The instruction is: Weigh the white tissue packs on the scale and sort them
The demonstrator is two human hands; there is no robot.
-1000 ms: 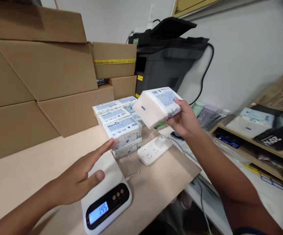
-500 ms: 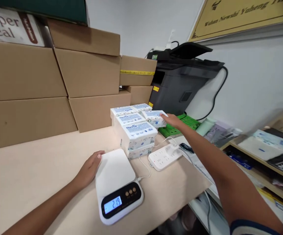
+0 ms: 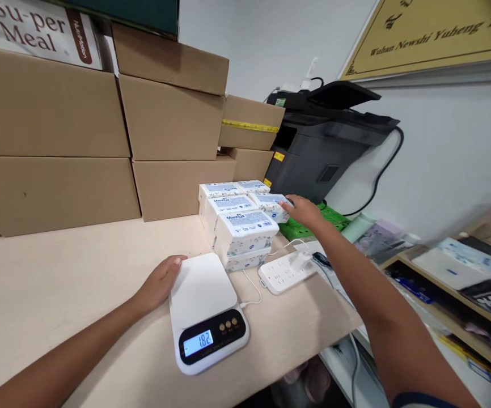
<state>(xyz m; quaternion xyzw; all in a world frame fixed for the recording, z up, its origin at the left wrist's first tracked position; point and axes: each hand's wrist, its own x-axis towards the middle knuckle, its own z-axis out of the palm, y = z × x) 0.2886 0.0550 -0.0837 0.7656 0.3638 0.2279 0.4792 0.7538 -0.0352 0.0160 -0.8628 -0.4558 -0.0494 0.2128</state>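
A white digital scale (image 3: 205, 289) lies on the table, its lit display reading 1.82 and its weighing plate bare. My left hand (image 3: 160, 283) grips the scale's far left edge, thumb on top, the other fingers mostly hidden. Behind the scale stands a block of white and blue Manhua tissue packs (image 3: 245, 224), stacked in layers. At the right end of a back pack, my right hand (image 3: 305, 211) has its fingertips closed on that tissue pack (image 3: 269, 201); its far fingers are hidden.
A white power strip (image 3: 286, 273) with a plug and cables lies right of the packs, near a green plastic basket (image 3: 296, 228). Cardboard boxes (image 3: 177, 187) line the back left. A dark printer (image 3: 317, 147) stands behind. Shelves (image 3: 432, 283) hold items at right.
The scale's display has dropped from 2.19 to 1.82. My view has shifted slightly left. Both hands stay at the same things, and the right fingers look slightly more spread.
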